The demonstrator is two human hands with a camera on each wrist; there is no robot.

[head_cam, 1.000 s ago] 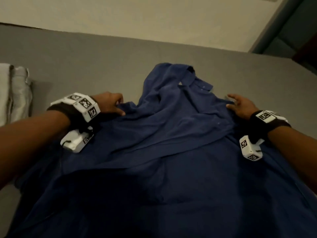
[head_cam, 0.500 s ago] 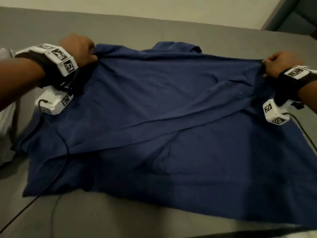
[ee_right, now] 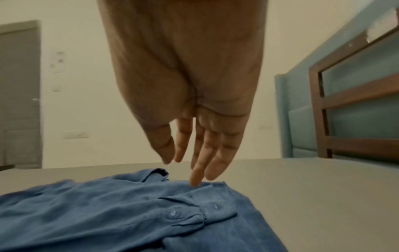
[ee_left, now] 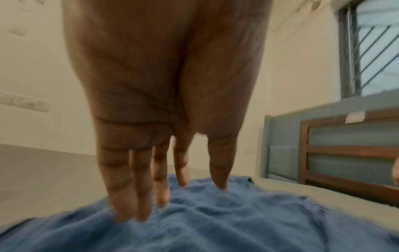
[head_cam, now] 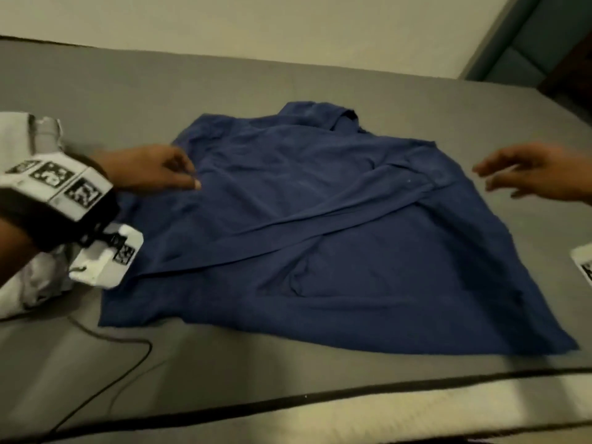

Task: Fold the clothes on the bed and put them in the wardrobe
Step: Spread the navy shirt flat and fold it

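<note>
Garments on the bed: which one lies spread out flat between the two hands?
The blue shirt, spread flat mid-bed with a sleeve across it; the pale grey garment lies bunched at the left edge.

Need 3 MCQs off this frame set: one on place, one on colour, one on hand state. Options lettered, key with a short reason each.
1. Where does the pale folded garment lie relative to the shirt?
A. on top of it
B. beside it, at the left edge of the head view
C. at the bed's far right

2. What colour is the shirt spread on the bed?
A. blue
B. red
C. white

3. What is the right hand doing?
A. gripping a sleeve
B. clenched in a fist
C. open, fingers straight, holding nothing

Key: 1 B, the pale cloth sits left of the shirt, behind the left hand. 2 A, all three views show blue fabric. 3 C, the right wrist view shows extended fingers with no cloth between them.
</note>
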